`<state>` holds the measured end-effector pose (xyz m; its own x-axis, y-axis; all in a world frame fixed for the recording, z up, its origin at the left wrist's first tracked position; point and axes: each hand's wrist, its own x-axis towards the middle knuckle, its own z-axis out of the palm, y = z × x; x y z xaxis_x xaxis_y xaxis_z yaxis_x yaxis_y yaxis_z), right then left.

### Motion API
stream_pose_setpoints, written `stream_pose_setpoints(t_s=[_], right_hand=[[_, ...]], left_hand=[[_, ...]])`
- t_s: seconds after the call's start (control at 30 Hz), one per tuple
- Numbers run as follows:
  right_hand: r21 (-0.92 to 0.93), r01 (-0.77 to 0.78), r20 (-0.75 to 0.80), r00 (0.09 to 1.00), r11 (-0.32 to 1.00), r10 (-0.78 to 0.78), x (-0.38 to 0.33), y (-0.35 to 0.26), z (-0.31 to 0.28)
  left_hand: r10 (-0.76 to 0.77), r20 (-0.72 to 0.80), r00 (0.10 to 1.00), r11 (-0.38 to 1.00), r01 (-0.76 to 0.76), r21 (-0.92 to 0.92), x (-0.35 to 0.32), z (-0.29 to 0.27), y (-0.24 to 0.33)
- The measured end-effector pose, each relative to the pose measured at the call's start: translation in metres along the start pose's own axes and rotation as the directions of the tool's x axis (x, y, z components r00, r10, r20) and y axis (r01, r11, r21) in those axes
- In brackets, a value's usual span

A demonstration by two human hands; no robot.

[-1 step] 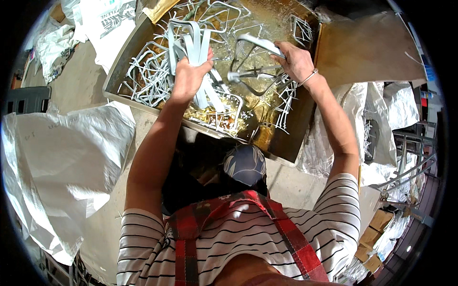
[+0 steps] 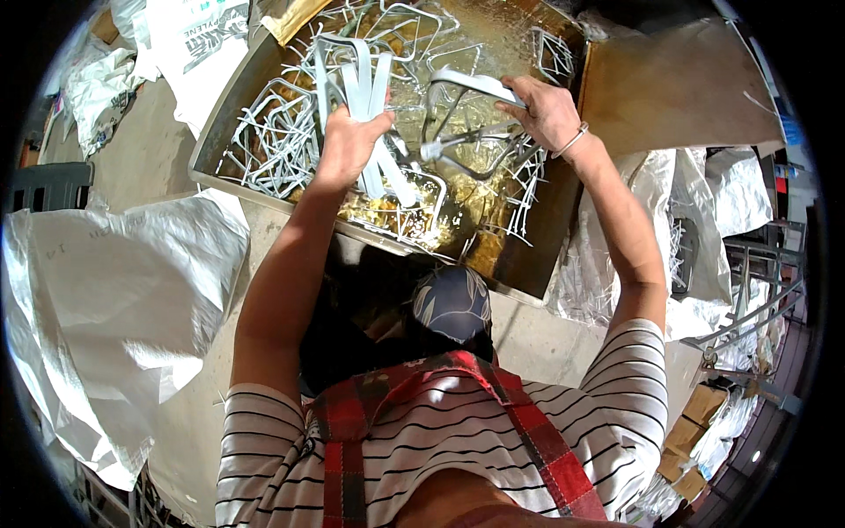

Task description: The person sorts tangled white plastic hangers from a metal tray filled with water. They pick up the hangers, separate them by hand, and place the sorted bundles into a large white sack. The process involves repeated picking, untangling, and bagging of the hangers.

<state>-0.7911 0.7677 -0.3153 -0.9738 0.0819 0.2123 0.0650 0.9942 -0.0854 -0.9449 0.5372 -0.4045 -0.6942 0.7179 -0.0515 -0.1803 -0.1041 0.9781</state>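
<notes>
My left hand (image 2: 350, 145) is closed around a bundle of flat light-grey bent strips (image 2: 359, 86) that stand up out of the grip and hang below it. To its right, my right hand (image 2: 544, 113) pinches the end of a grey looped plastic frame (image 2: 471, 81), whose darker, wet-looking lower loops hang over the liquid. Both hands are above a shallow metal basin (image 2: 255, 195) of yellowish liquid. Many thin grey bent pieces (image 2: 277, 141) lie tangled in its left side. The fingertips of both hands are partly hidden behind what they hold.
A brown board (image 2: 682, 92) adjoins the basin's right side. Silvery white sheeting (image 2: 123, 299) covers the left, with a printed white sack (image 2: 198, 53) beyond it. More plastic sheeting (image 2: 616, 229) lies to the right, and cardboard boxes (image 2: 691, 440) stand at the lower right.
The looped frame in my right hand has shifted slightly. White specks on the liquid near the basin's front edge have given way to a bright glint. Both hands keep their hold.
</notes>
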Motion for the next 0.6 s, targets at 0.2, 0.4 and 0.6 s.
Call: stream_pose_setpoints(t_s=[0.2, 0.4, 0.6], right_hand=[[0.308, 0.031, 0.069, 0.996, 0.951, -0.054, 0.023, -0.012, -0.022], [0.457, -0.121, 0.128, 0.989, 0.881, 0.069, 0.049, -0.014, 0.002], [0.551, -0.048, 0.040, 0.999, 0.833, 0.031, 0.065, -0.005, 0.027]], left_hand=[[-0.026, 0.299, 0.954, 0.953, 0.114, -0.280, 0.000, 0.000, -0.011], [-0.094, 0.367, 0.926, 0.994, 0.106, -0.013, -0.006, 0.011, 0.015], [-0.174, 0.089, 0.981, 0.973, 0.185, -0.141, -0.005, 0.012, 0.001]])
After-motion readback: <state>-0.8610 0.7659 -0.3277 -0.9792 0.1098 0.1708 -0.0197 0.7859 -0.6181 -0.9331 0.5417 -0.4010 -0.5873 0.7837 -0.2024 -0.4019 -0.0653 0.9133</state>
